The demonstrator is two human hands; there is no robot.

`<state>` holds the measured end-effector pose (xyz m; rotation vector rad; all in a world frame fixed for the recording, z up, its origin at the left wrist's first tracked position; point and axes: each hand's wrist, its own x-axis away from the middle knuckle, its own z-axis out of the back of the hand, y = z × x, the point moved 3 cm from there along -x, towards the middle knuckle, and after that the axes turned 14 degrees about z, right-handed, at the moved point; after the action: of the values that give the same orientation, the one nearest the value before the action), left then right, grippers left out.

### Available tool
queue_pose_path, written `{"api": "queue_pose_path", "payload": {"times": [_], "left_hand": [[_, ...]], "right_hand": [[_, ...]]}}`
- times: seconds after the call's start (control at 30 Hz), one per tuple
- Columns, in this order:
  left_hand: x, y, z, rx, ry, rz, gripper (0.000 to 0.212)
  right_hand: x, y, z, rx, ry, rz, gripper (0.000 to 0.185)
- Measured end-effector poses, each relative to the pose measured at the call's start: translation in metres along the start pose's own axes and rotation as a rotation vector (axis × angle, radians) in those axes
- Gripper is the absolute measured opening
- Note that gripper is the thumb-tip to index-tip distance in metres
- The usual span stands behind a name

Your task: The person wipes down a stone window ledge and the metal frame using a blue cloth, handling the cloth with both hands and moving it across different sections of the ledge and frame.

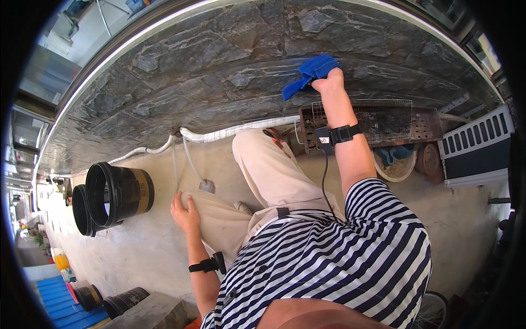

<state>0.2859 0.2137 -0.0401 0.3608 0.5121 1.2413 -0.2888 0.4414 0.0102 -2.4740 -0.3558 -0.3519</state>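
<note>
My right hand [330, 82] grips a blue cloth [317, 68] and holds it against the dark stone-textured wall tiles [230, 53]. Part of the cloth hangs down to the left of the hand, and my fingers are mostly hidden behind it. Below that arm is a rusty metal grill box [425, 125] with a wire grate [382, 117] on top. My left hand [185, 211] rests on my left knee, fingers apart, with nothing in it. Both forearms wear black straps, and a cable [324, 181] runs from the right one towards my waist.
White wrapped pipes [246, 125] run along the wall's foot. Two black buckets [135, 193] stand to the left on the concrete floor [152, 246]. At the right are a round tub [394, 170] under the grill and a grey-white slotted unit [476, 144]. A concrete block [156, 310] sits at lower left.
</note>
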Motion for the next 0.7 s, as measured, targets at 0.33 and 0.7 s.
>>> {"api": "queue_pose_path", "payload": {"times": [0.33, 0.7], "left_hand": [[-0.008, 0.009, -0.003, -0.133, -0.041, 0.055, 0.041], [-0.003, 0.073, -0.028, -0.238, -0.104, -0.079, 0.043]], "right_hand": [[-0.038, -0.192, 0.047, 0.317, 0.571, 0.638, 0.041], [0.109, 0.153, -0.115, 1.033, -0.012, 1.198, 0.088]]}}
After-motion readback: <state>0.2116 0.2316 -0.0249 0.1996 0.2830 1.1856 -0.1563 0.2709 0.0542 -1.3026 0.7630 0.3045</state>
